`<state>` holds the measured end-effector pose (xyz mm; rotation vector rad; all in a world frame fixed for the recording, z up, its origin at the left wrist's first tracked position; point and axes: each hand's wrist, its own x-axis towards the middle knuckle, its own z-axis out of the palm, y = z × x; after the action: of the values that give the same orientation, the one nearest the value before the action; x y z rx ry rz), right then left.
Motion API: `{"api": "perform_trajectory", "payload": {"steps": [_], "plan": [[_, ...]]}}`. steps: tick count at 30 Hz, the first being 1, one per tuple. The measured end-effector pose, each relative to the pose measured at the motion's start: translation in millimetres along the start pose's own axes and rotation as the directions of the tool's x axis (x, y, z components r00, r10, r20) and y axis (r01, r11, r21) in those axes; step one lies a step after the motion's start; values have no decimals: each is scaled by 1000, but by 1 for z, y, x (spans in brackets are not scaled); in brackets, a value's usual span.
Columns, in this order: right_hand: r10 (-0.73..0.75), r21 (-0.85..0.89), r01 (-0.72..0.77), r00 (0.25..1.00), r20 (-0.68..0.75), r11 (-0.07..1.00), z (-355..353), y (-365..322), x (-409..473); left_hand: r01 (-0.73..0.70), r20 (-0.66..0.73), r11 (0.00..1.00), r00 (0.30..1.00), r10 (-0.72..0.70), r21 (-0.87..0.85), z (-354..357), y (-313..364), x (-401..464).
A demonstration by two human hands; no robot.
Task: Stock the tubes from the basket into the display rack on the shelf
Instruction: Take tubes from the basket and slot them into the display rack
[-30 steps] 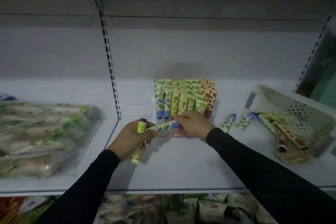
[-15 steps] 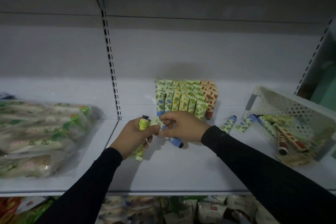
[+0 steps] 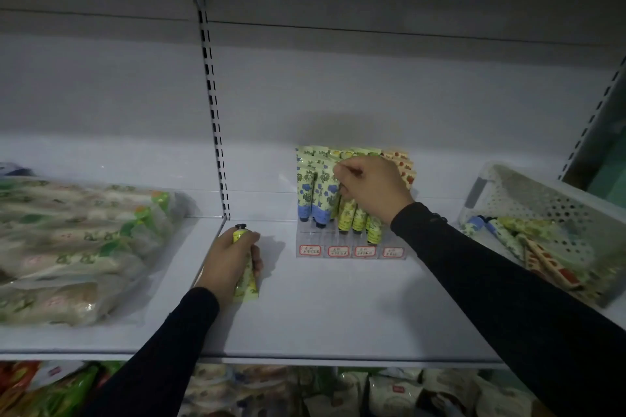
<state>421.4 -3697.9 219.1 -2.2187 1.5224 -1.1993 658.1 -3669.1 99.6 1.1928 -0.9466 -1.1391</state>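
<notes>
A clear display rack [image 3: 350, 249] stands at the back middle of the white shelf [image 3: 338, 311], holding several upright tubes in blue, yellow, green and red prints. My right hand [image 3: 372, 191] is up at the rack and pinches the top of a blue-flower tube [image 3: 323, 200] standing cap down in the second column. My left hand [image 3: 230, 262] rests on the shelf left of the rack, gripping a yellow-green tube [image 3: 245, 276] with a black cap. At the right, a white perforated basket [image 3: 542, 200] lies tipped with several tubes spilling from it.
Clear bags of packaged goods [image 3: 78, 247] fill the shelf section to the left, past a slotted upright [image 3: 215, 118]. More packets [image 3: 305, 389] crowd the shelf below. Bare shelf surface lies between the rack and the front edge.
My right hand took the blue-flower tube from beside my left hand and lifted it back into the rack. My left hand, still holding the yellow-green tube, sank onto the shelf.
</notes>
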Motion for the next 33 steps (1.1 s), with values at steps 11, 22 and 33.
{"api": "perform_trajectory", "payload": {"steps": [11,22,33], "plan": [[-15,-38,13,999,-45,999,19,2,3,-48,-9,999,999,48,-3,1,-8,2],[-38,-107,35,999,-28,994,26,2,-1,-34,11,999,999,35,-21,0,-9,2],[-65,-231,55,997,-37,971,29,3,10,-15,32,999,999,16,-51,0,-9,3]]}}
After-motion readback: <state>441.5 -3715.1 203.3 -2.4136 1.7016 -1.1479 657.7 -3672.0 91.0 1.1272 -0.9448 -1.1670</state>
